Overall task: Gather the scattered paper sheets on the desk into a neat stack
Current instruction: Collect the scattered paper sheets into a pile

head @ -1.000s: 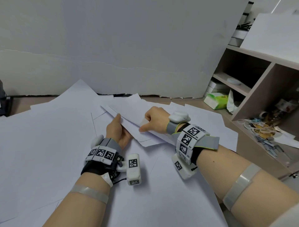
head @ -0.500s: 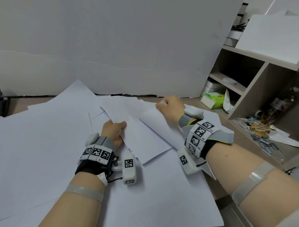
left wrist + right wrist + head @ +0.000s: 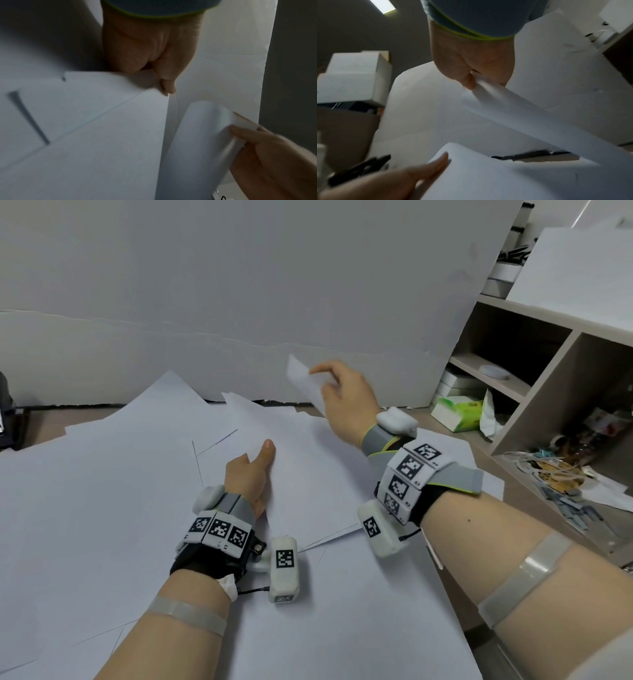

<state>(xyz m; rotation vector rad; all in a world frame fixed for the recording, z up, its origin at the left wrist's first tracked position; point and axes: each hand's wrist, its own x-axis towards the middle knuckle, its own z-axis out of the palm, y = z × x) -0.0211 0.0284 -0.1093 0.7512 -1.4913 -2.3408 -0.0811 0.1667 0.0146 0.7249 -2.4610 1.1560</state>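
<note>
Large white paper sheets (image 3: 102, 491) lie overlapping across the desk. My left hand (image 3: 263, 460) grips the near-left edge of a top sheet (image 3: 308, 474), thumb on top and fingers hidden beneath; the left wrist view shows that hand (image 3: 164, 86) curled round the paper edge (image 3: 102, 121). My right hand (image 3: 320, 378) is raised near the back board and pinches the corner of a lifted sheet (image 3: 301, 381), which curls down toward the desk. In the right wrist view the right hand (image 3: 471, 82) pinches this sheet (image 3: 513, 105) above the left hand (image 3: 419, 173).
A white board (image 3: 239, 302) stands along the back of the desk. To the right stands a wooden shelf unit (image 3: 534, 378) with a green tissue pack (image 3: 457, 412) and loose clutter (image 3: 555, 470). A dark object (image 3: 7, 419) sits at the far left edge.
My right hand has moved from the middle of the sheets toward the back and risen, lifting one sheet by its corner. My left hand has stayed holding the sheets' edge, its thumb now on top.
</note>
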